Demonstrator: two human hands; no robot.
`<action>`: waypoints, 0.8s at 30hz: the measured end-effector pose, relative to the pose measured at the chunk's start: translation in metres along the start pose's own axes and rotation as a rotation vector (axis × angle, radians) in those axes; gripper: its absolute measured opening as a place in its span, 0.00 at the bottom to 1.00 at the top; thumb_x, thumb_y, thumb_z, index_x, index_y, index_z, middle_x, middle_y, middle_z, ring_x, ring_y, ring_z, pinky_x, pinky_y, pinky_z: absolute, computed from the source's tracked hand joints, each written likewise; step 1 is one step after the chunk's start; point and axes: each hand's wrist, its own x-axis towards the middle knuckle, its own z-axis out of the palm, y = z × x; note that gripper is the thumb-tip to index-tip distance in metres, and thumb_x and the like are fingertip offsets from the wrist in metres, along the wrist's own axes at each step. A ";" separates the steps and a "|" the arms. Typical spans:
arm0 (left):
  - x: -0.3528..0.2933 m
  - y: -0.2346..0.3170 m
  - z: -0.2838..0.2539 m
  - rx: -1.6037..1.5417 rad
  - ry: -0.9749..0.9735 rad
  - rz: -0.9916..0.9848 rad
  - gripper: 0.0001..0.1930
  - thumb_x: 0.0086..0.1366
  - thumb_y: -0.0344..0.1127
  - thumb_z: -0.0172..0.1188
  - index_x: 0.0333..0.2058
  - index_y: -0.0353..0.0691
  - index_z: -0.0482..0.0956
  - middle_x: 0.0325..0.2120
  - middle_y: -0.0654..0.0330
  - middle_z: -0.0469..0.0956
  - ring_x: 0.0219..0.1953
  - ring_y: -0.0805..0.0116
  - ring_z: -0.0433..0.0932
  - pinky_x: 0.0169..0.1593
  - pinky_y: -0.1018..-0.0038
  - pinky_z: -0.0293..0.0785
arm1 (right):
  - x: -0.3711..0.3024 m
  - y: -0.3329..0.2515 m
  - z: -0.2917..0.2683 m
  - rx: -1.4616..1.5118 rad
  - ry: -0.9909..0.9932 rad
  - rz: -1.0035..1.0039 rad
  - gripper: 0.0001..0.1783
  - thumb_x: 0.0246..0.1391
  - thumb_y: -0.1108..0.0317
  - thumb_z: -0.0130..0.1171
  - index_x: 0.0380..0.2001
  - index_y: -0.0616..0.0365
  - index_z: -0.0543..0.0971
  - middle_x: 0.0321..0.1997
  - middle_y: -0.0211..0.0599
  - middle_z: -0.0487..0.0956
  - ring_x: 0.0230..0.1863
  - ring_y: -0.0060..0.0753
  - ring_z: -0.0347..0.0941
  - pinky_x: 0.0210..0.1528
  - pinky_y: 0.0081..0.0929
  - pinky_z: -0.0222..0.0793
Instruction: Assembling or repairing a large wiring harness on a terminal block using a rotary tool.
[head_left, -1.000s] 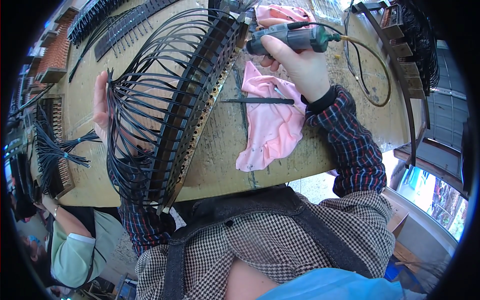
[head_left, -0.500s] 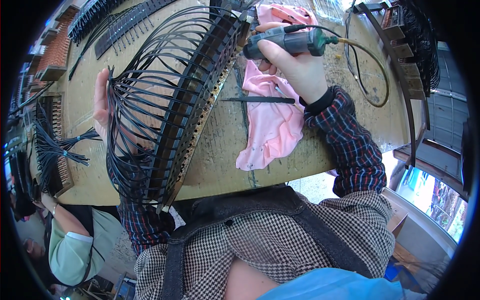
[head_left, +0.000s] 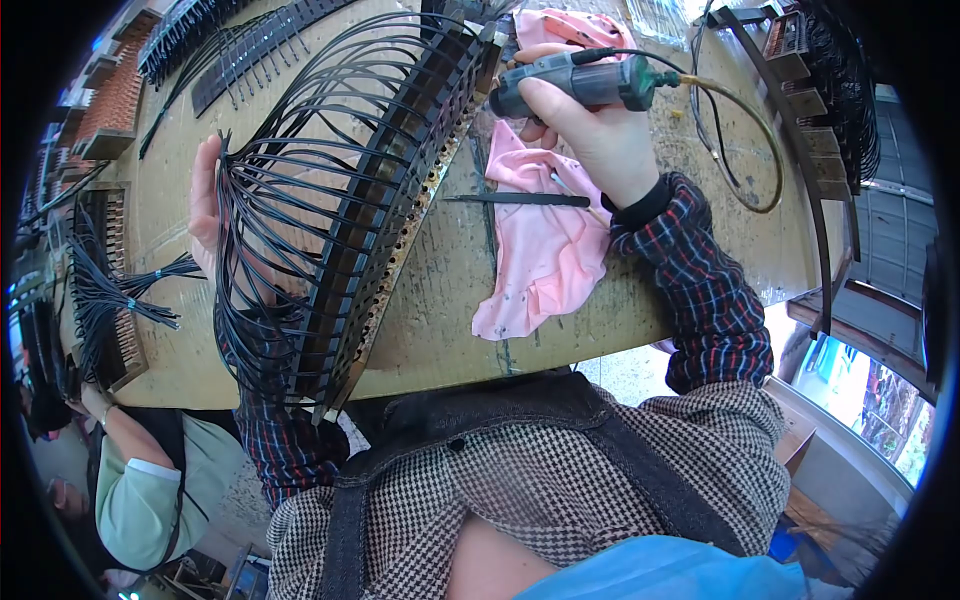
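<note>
My right hand is closed round a dark grey-green cylindrical hand tool, with a yellowish hose and a thin black cable at its rear end. The tool's front end is close to the upper end of a long dark slotted rack, which stands tilted. Black cables fan from the rack's left side and gather to a bunched end. My left hand is behind these cables, its visible fingers stretched out against the bunch; the cables hide part of the palm.
A stained pink cloth lies right of the rack, with a dark slim pointed tool across it. Cable-filled racks stand along the left side, others at the right. A co-worker's arm is at the lower left.
My right hand and the cylindrical tool have shifted very slightly to the right. The rack with its cables has tilted a touch, while my left hand stays behind the bunch.
</note>
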 end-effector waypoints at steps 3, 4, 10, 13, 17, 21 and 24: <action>0.000 -0.002 0.000 -0.008 -0.003 0.003 0.48 0.51 0.61 0.56 0.58 0.30 0.48 0.57 0.55 0.58 0.54 0.55 0.66 0.54 0.60 0.69 | 0.000 0.001 -0.001 -0.001 0.003 0.005 0.13 0.46 0.68 0.60 0.37 0.61 0.76 0.25 0.31 0.77 0.21 0.19 0.74 0.23 0.15 0.70; 0.000 -0.002 0.000 -0.008 -0.003 0.003 0.48 0.51 0.61 0.56 0.58 0.30 0.48 0.57 0.55 0.58 0.54 0.55 0.66 0.54 0.60 0.69 | 0.000 0.001 -0.001 0.000 0.004 0.005 0.13 0.46 0.68 0.60 0.37 0.61 0.76 0.25 0.30 0.77 0.21 0.19 0.74 0.23 0.15 0.70; 0.000 -0.002 0.001 0.010 0.002 0.011 0.47 0.52 0.61 0.55 0.58 0.30 0.48 0.58 0.56 0.57 0.54 0.56 0.65 0.54 0.60 0.68 | -0.001 -0.005 -0.002 -0.021 0.014 0.022 0.14 0.46 0.68 0.60 0.38 0.60 0.76 0.25 0.30 0.77 0.21 0.19 0.74 0.23 0.15 0.70; -0.001 -0.002 0.001 -0.001 0.000 0.013 0.47 0.52 0.60 0.55 0.58 0.30 0.48 0.57 0.55 0.58 0.54 0.55 0.66 0.54 0.59 0.69 | -0.002 -0.004 -0.001 0.000 -0.009 -0.010 0.14 0.46 0.69 0.60 0.38 0.61 0.76 0.24 0.30 0.77 0.21 0.19 0.74 0.24 0.15 0.71; 0.000 -0.002 -0.002 -0.064 -0.034 0.008 0.45 0.53 0.57 0.56 0.58 0.30 0.49 0.55 0.51 0.60 0.52 0.54 0.68 0.51 0.59 0.71 | -0.005 -0.003 0.005 0.039 -0.014 0.015 0.13 0.46 0.70 0.60 0.37 0.61 0.76 0.23 0.30 0.77 0.22 0.18 0.73 0.25 0.16 0.71; 0.001 -0.004 -0.005 -0.142 -0.067 -0.002 0.44 0.54 0.55 0.57 0.58 0.29 0.49 0.54 0.48 0.62 0.49 0.53 0.70 0.49 0.59 0.74 | -0.004 0.003 0.005 0.007 -0.020 -0.035 0.12 0.46 0.71 0.60 0.36 0.62 0.76 0.23 0.29 0.76 0.22 0.18 0.73 0.25 0.17 0.70; 0.000 -0.005 -0.003 -0.177 -0.065 0.001 0.43 0.54 0.53 0.58 0.57 0.29 0.50 0.53 0.47 0.63 0.48 0.52 0.72 0.47 0.60 0.75 | -0.005 0.002 0.004 0.021 -0.021 -0.020 0.12 0.46 0.71 0.60 0.36 0.62 0.76 0.22 0.29 0.76 0.22 0.18 0.73 0.25 0.17 0.70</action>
